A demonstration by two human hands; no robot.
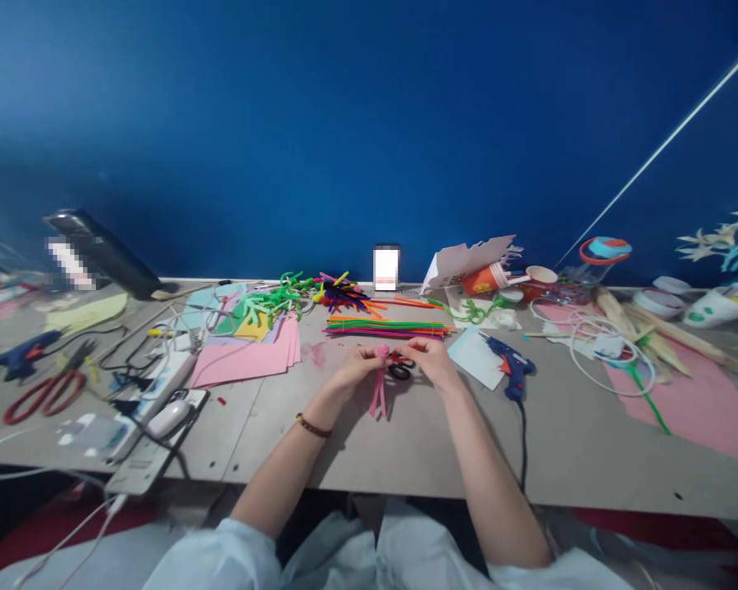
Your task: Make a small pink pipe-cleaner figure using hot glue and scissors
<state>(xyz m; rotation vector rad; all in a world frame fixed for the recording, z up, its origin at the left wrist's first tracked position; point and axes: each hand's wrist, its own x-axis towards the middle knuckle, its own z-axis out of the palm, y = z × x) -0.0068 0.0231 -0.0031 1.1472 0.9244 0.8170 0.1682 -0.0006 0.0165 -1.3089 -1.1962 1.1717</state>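
Observation:
My left hand point(361, 365) pinches a small pink piece point(382, 352) with a round top, from which pink strips point(378, 397) hang down over the table. Just to its right, my right hand point(429, 360) has its fingers closed near a small red piece point(399, 357); what exactly they grip is too small to make out. Dark scissor handles point(399, 371) lie on the table between the hands. Behind both hands is a bundle of green, orange and purple pipe cleaners point(386, 328).
A blue glue gun point(513, 367) rests on light blue paper point(476, 357) to the right. Pink sheets point(246, 360), a power strip point(153, 401) and red-handled scissors point(47, 395) are at the left. A phone point(386, 268) stands at the back wall.

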